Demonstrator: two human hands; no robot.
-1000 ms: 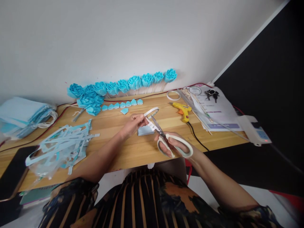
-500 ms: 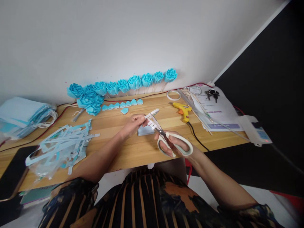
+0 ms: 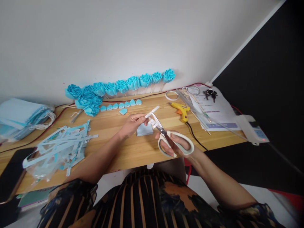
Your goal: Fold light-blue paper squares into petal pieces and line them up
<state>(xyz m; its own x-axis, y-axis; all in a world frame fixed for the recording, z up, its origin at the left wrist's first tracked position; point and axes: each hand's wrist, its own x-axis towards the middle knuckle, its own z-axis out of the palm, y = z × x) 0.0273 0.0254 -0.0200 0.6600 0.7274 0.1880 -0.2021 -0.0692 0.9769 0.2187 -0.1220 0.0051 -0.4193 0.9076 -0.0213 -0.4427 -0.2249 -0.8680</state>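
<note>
My left hand (image 3: 135, 123) pinches a narrow white strip (image 3: 153, 110) between thumb and fingers, its free end pointing up and right. My right hand (image 3: 174, 145) has its fingers through the white handles of the scissors (image 3: 190, 145). The blades are parted and meet the strip just beyond my left fingertips. Several short white pieces (image 3: 152, 123) lie along the lower blade. Under the hands, a small stack of pale blue squares (image 3: 144, 130) rests on the wooden table (image 3: 114, 126).
Blue fabric roses (image 3: 121, 86) line the wall, with small folded blue petals (image 3: 121, 105) before them. At right lie a yellow glue gun (image 3: 181, 110), a tape roll (image 3: 172, 95), keys (image 3: 210, 94) and papers (image 3: 219, 110). Left are scrap strips (image 3: 63, 145), a phone (image 3: 14, 174) and a bagged blue stack (image 3: 23, 115).
The scissors have shifted slightly against the strip, and the blade tip no longer shows past the strip's end. My view has moved a little; both hands keep their hold.
</note>
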